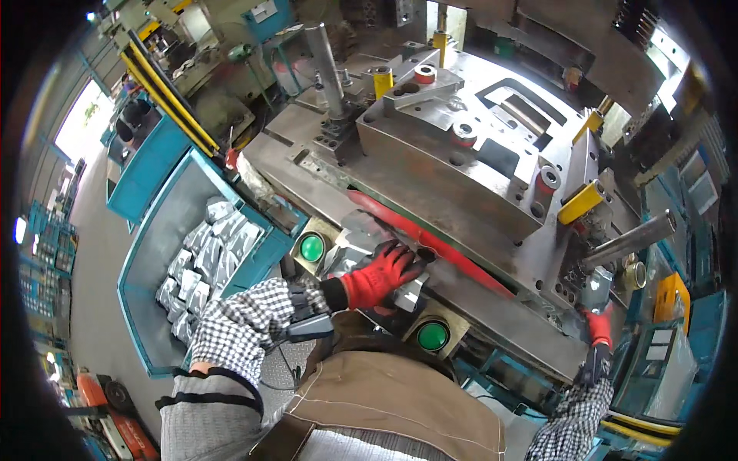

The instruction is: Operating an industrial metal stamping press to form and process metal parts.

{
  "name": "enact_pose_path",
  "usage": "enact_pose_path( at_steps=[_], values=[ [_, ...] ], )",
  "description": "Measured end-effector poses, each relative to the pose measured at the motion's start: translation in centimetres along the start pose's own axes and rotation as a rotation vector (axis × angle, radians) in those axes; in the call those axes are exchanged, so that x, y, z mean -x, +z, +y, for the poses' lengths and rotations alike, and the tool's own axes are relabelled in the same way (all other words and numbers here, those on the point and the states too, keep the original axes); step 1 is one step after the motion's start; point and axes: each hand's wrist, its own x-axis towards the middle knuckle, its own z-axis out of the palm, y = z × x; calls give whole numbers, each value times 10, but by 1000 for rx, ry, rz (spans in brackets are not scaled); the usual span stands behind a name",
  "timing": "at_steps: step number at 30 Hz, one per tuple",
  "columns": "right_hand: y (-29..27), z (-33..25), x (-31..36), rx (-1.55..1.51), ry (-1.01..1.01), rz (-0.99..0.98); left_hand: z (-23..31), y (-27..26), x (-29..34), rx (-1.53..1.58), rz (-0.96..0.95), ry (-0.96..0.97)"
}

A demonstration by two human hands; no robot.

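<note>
My left hand (pixel 380 276), in a red glove with dark fingertips, lies over shiny formed sheet-metal parts (pixel 350 250) at the front edge of the press bed. Its fingers are stretched out across them, and the palm side is hidden. Another bent metal piece (pixel 409 295) shows just below the fingers. Far to the right, my right hand (pixel 599 326), also red-gloved, is closed on the lower end of a grey sheet-metal part (pixel 596 287). That part stands upright beside the right end of the die; the thumb's exact place is hard to see.
Two green push buttons (pixel 312 247) (pixel 432 336) flank the metal parts. Behind them rises a heavy steel die (pixel 453 180) with a red strip (pixel 430 242), yellow posts and guide pillars (pixel 326 73). At left stands a blue bin (pixel 132 288) heaped with metal parts. An orange forklift (pixel 115 419) sits lower left.
</note>
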Motion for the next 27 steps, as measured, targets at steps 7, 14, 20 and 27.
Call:
enact_pose_path(
  at_steps=[7,14,20,27],
  values=[
    [-71,-29,95,-405,-52,194,-22,69,20,-183,155,-94],
    [-136,-127,221,-164,-468,288,-53,21,36,-22,-85,-157],
    [-94,-411,180,-268,-864,-1,-71,9,31,-21,-149,-116],
    [-14,-554,-29,-152,-1005,-336,-79,12,35,54,-126,-131]
  ],
)
